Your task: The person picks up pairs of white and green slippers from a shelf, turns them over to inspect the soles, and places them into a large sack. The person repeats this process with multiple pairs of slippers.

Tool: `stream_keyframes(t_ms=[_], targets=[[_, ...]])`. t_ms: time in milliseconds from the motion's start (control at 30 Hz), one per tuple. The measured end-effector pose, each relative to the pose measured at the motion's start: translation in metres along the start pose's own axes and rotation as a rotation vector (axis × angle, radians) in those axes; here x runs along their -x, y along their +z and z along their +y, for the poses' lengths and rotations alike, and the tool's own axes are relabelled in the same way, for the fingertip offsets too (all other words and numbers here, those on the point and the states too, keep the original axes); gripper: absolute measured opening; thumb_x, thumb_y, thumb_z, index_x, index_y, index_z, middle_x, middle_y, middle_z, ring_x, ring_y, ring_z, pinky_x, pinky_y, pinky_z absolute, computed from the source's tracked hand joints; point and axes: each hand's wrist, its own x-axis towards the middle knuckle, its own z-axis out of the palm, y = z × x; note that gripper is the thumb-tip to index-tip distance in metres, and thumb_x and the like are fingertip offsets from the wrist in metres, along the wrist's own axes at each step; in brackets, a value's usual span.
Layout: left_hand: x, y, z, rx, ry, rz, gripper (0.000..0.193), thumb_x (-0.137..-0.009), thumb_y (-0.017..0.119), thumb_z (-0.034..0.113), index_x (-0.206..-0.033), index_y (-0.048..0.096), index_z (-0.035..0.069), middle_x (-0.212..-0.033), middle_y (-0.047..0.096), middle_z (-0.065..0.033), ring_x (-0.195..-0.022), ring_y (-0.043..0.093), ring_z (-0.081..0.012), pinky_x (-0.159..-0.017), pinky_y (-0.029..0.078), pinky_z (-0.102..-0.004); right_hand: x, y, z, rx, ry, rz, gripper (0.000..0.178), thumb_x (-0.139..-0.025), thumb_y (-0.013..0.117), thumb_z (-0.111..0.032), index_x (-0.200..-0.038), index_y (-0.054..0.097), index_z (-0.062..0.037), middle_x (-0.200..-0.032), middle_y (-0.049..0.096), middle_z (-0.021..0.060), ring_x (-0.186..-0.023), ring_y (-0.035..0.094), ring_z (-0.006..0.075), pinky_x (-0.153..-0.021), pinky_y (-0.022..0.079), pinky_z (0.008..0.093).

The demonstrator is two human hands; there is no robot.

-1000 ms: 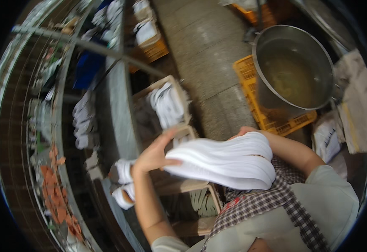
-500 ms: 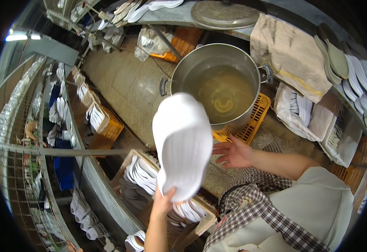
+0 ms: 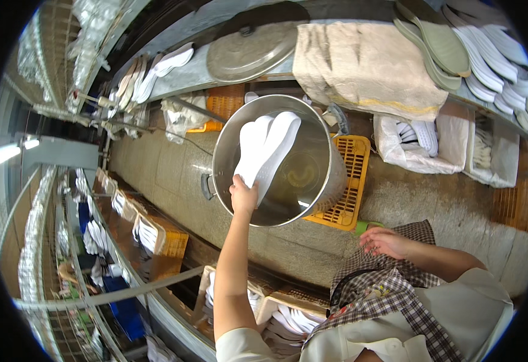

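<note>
A person's left hand [image 3: 244,194] is gripping a stack of white insoles [image 3: 265,151] by the heel end, fingers closed around it, and holding the stack over the open mouth of a steel pot [image 3: 330,175] that is sitting on a yellow crate [image 3: 351,199]. The insoles are pointing up and away from the hand, toes toward the pot's far rim, their long axis running from the wrist diagonally toward the upper right. They are looking light, thin and flexible, probably foam, fanning slightly at the toes; pinching them together at the heel seems the surest hold, since a loose grip could let the sheets slide apart. Yellowish liquid is lying in the pot's bottom. The right hand [image 3: 386,242] is resting empty, fingers loosely open, near the checked apron [image 3: 390,289].
</note>
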Motion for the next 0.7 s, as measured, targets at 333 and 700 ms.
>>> stream_keyframes(t_ms=[333,700], targets=[[-0.014,0.041,0.0,-0.438,0.026,-0.089,0.058,-0.075,0.067,0.038,-0.113,0.037,0.006,-0.1,0.06,-0.0258,-0.099,0.057,-0.0415,-0.086,0.044,-0.0478,-0.008,-0.017,-0.002,-0.065,-0.065,0.095,0.031,-0.097,0.045,-0.024,-0.121,0.05,-0.0049,-0.113,0.057,0.008,-0.095,0.055,0.0174,-0.076,0.045,0.0306],[-0.014,0.044,-0.009,-0.377,0.04,-0.085,0.06,-0.075,0.069,0.033,-0.116,0.037,0.005,-0.105,0.055,-0.0291,-0.096,0.057,-0.0433,-0.085,0.046,-0.0472,-0.01,-0.011,0.001,-0.04,-0.017,0.119,0.031,-0.097,0.044,-0.023,-0.121,0.05,-0.003,-0.112,0.056,0.0083,-0.094,0.054,0.0163,-0.073,0.045,0.0292]])
